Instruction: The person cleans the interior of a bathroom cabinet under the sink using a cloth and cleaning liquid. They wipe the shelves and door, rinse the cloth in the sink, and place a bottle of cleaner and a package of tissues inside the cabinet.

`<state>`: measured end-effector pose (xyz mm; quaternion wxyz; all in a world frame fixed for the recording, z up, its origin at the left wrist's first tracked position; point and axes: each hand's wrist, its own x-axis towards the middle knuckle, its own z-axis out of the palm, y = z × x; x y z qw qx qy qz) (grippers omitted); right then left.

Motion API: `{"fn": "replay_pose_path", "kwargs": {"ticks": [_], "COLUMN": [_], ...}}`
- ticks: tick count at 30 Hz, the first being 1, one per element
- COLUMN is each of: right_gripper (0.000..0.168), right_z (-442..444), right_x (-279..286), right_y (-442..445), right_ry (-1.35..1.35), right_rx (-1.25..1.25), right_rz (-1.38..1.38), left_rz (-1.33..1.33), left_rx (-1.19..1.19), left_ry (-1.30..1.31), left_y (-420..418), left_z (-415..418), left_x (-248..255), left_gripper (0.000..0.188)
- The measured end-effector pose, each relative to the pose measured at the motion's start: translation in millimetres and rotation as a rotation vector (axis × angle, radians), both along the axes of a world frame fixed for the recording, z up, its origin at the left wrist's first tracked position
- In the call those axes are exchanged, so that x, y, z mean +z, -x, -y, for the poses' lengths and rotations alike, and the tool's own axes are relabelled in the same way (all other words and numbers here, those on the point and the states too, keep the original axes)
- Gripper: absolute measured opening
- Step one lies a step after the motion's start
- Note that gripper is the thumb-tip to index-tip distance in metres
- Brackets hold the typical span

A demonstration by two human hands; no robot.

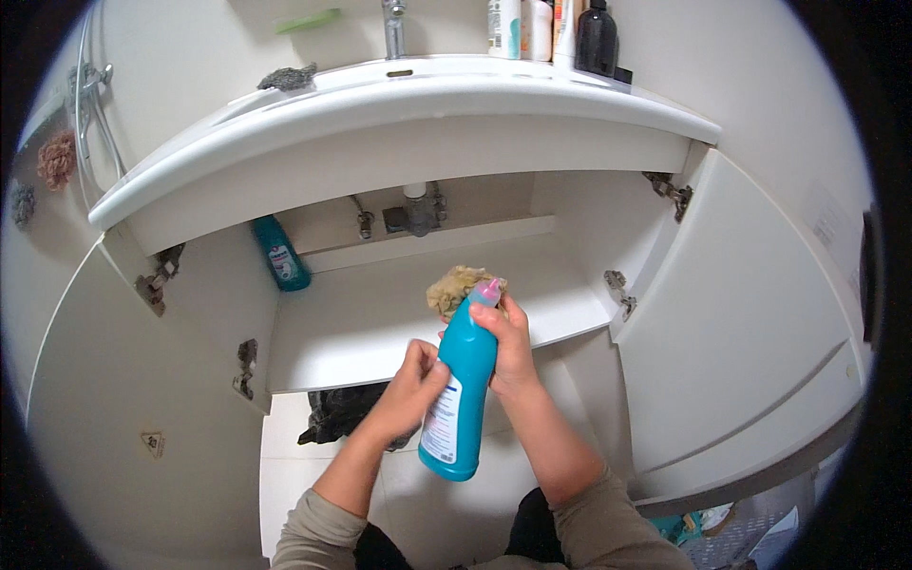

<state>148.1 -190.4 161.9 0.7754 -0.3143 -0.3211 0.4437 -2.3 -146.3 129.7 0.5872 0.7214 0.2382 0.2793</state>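
A teal plastic bottle [468, 370] with a pink nozzle and a white label slants across the middle of the view, in front of the vanity cabinet's shelf [342, 320]. My right hand [511, 338] grips its upper part near the neck, and a crumpled yellowish cloth [456, 288] shows behind the nozzle, at my right fingers. My left hand [417, 385] is on the bottle's left side by the label, with the thumb against it and the fingers curled. Another teal bottle [283, 260] leans at the left end inside the cabinet.
The cabinet doors [734, 328] stand open on both sides. Above is the white washbasin [427, 92] with a faucet [394, 28], a grey scourer [288, 77] and several toiletry bottles. A drain trap [419, 214] is inside. A black plastic bag [342, 413] lies on the floor below.
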Motion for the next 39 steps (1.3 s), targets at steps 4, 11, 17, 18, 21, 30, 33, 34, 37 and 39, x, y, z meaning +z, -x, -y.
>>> {"fn": "replay_pose_path", "kwargs": {"ticks": [4, 11, 17, 18, 21, 30, 33, 34, 37, 39], "right_gripper": [0.062, 0.041, 0.023, 0.016, 0.013, 0.032, 0.031, 0.03, 0.025, 0.019], "right_z": [-1, -16, -17, -15, -5, -11, -25, -26, -27, -30], "right_x": [7, -18, -26, -28, -37, -30, -20, -15, -25, -43], "right_y": [4, -26, -12, -2, 30, 39, 7, -1, -2, 17], "right_ry": [-0.016, -0.07, -0.275, -0.27, -0.37, -0.37, -0.209, -0.114, -0.097, -0.25], "right_rx": [0.015, -0.453, -0.575, -0.518, -0.327, -0.477, -0.591, -0.602, -0.554, -0.464], "right_rz": [-0.143, 0.488, 1.244, 1.253, 1.384, 1.575, 1.298, 1.185, 1.203, 1.288], "left_rz": [0.426, 0.503, 0.381, 0.406, 0.537, 0.486, 0.246, 0.203, 0.24, 0.396], "left_rx": [-0.754, -0.69, -0.208, -0.113, 0.164, 0.167, 0.119, 0.011, 0.001, 0.221], "left_ry": [0.982, 1.183, 0.917, 0.905, 0.817, 0.632, 0.754, 0.772, 0.838, 0.848], "left_y": [4, -13, -16, -14, 0, 4, -14, -17, -20, -18], "left_z": [-1, 11, -5, -9, -33, -42, -8, -6, -12, -24], "left_x": [-36, -52, -29, -28, -36, -52, -27, -31, -35, -41], "left_gripper": [0.083, 0.091, 0.08, 0.078, 0.067, 0.064, 0.066, 0.067, 0.07, 0.059]}}
